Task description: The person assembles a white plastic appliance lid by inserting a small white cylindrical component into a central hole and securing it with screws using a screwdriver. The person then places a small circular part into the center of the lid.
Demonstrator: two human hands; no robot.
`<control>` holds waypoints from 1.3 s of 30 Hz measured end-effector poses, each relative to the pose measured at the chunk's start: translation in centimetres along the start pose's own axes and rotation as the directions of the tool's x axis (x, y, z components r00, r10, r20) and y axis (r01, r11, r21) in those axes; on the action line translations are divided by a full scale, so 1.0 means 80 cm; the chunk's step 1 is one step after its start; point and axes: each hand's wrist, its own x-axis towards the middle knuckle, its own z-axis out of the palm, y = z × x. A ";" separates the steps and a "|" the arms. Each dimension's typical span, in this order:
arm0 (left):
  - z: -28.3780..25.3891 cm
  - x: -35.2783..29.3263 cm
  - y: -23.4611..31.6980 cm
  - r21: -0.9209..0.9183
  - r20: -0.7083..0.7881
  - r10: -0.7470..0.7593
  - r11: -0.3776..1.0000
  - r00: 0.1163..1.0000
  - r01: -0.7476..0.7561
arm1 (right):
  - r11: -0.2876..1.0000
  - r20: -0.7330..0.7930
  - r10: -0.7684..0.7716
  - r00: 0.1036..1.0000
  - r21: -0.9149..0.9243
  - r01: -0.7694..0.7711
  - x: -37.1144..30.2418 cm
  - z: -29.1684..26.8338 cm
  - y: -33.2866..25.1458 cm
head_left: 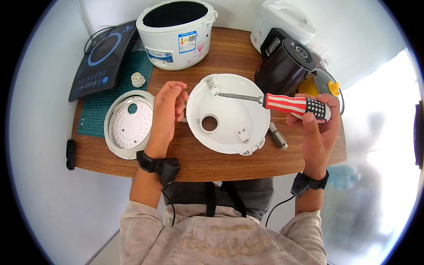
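Observation:
My right hand [319,119] is wrapped round the handle of a screwdriver [289,104] with red and white stripes and white stars on black. Its long shaft points left, and the tip meets a small white bracket [214,91] at the far left of a round white plastic lid [232,104]. The lid lies inner side up, with a round hole through it. Beside its left edge is my left hand [168,106], fingers curled in; whether they pinch something small cannot be seen. A grey-handled tool [278,136] lies against the lid's right edge.
Left on a green cutting mat [95,117] are a round perforated inner cover [129,126], a white valve cap [138,79] and a black induction cooker [104,57]. Behind stand a rice cooker body [172,39], a dark kettle [285,66], a yellow-and-grey container [320,81] and another white cooker [282,20].

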 end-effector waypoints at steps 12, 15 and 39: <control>0.016 -0.018 0.003 0.134 0.395 -0.004 0.989 0.919 -0.054 | 0.997 0.075 0.050 0.996 0.059 -0.055 -0.008 0.005 0.007; 0.013 -0.016 0.000 0.093 0.362 -0.015 0.995 0.932 -0.020 | 0.996 0.104 0.049 0.993 0.072 -0.057 -0.008 0.011 0.009; 0.004 -0.012 -0.001 -0.060 0.361 -0.068 0.994 0.930 0.096 | 0.994 0.159 -0.001 0.987 0.108 -0.016 -0.010 0.008 0.018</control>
